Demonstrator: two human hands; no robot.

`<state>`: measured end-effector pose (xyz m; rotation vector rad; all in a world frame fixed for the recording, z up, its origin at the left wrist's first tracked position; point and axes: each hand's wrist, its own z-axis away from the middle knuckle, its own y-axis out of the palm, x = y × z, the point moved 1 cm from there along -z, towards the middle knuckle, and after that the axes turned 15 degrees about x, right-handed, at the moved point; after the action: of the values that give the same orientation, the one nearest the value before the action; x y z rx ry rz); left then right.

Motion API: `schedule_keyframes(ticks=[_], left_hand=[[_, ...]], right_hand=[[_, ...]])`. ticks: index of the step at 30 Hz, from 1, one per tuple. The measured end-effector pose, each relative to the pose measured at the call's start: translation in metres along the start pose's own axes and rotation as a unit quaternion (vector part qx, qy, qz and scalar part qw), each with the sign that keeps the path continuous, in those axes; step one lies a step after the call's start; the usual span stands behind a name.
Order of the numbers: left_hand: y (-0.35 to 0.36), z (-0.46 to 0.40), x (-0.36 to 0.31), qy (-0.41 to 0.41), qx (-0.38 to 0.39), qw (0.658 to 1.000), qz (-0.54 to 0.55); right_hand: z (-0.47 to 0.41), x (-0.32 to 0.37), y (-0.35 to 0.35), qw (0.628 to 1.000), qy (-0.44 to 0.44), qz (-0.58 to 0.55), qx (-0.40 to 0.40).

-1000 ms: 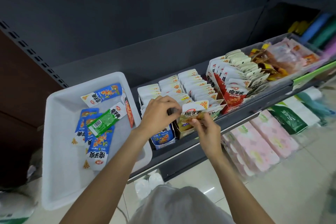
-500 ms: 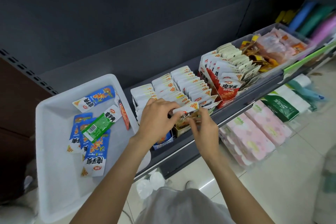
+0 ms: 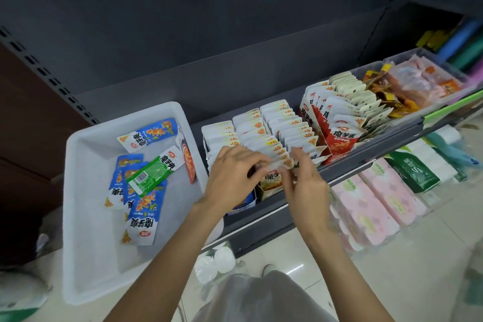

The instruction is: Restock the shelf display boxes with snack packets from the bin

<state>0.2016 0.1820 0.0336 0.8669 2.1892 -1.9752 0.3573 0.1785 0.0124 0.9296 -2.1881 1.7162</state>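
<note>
Shop aisle w/ dark grey metal shelving, blank back panel, pale tiled floor. The dark grey shelf (image 3: 347,162) is carrying a row of cardboard display boxes, packets standing on edge front to back so labels face the shopper.

White rectangular plastic bin (image 3: 86,243) is sitting at the shelf's left end, just beside the boxes, prob. so each packet is a short reach away. In it: several blue-and-white snack packets (image 3: 142,213) lying flat & overlapping, a green-and-white packet (image 3: 154,171) across them, one red-orange packet (image 3: 188,163) leaning on the bin's right wall. So plenty still to shelve; task looks part-way.

Both hands are meeting at the front of the yellow-brown cardboard display box (image 3: 269,187). Left hand (image 3: 232,180) is curling its grip round the left end of a clear-edged yellow snack packet (image 3: 275,166); right hand (image 3: 304,185) is pinching the right end. Holding both ends is likely keeping the floppy packet flat & square so it's slipping in as the front one of the row. Exact finger placement is blurred.

Further right: a red-and-white display box (image 3: 337,144) w/ white-topped packets, then a clear plastic tray (image 3: 444,98) of orange & brown snacks. Below the shelf: pink wrapped tissue packs (image 3: 376,196) and a green pack (image 3: 413,172).
</note>
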Motion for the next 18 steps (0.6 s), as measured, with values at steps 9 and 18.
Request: schedule_keyframes(ticks=[9,18], left_hand=[[-0.027,0.100,0.107,-0.221,-0.203,0.953,0.040],[0.006,0.112,0.222,-0.381,0.160,0.911,0.019]], right_hand=[[-0.043,0.103,0.052,0.942,-0.273,-0.009,0.196],[-0.083,0.159,0.212,0.804,-0.217,0.303,0.464]])
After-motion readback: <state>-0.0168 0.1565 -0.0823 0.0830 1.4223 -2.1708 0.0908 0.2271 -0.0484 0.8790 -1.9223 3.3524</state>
